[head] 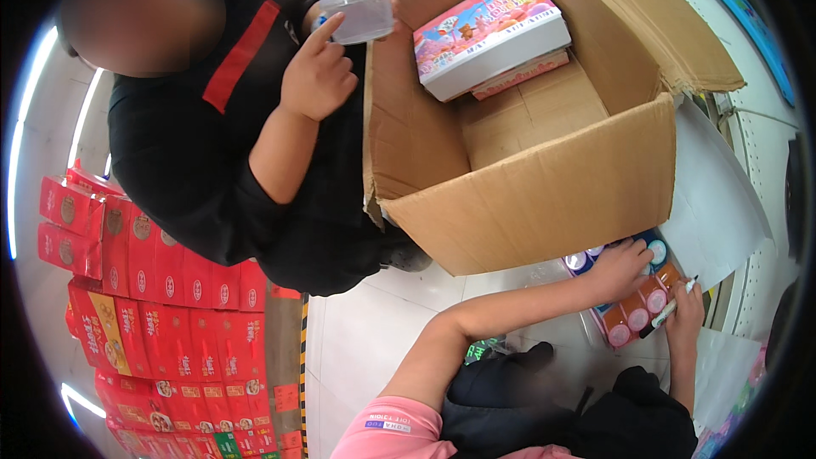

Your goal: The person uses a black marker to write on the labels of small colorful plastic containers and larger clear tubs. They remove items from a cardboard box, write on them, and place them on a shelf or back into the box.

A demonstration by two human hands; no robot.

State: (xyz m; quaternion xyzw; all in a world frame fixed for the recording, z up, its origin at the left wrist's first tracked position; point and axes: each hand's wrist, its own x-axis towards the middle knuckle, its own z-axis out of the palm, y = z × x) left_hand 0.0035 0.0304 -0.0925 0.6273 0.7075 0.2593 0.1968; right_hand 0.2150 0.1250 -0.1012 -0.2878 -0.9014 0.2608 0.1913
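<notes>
My right hand (pixel 685 315) grips a whitish marker pen (pixel 663 317) with a black end, over a set of round lidded tubs. Pink lids (pixel 638 319) top the orange tubs. My left hand (pixel 621 271) lies on the tubs farther up, its bent fingers touching or beside a pale-lidded tub (pixel 656 252); whether it grips one is unclear. Clear plastic packaging (pixel 596 325) shows at the set's edge. Just above stands a big open cardboard box (pixel 542 197). Inside it, a white carton with a pink printed top (pixel 491 25) lies on another carton (pixel 523 75).
A person in black (pixel 223 140) stands at the left of the cardboard box, holding a clear plastic container (pixel 360 13) and pointing at it. Red gift cartons (pixel 178 280) are stacked at the left. White shelving (pixel 752 172) runs along the right, beside a white sheet (pixel 714 204).
</notes>
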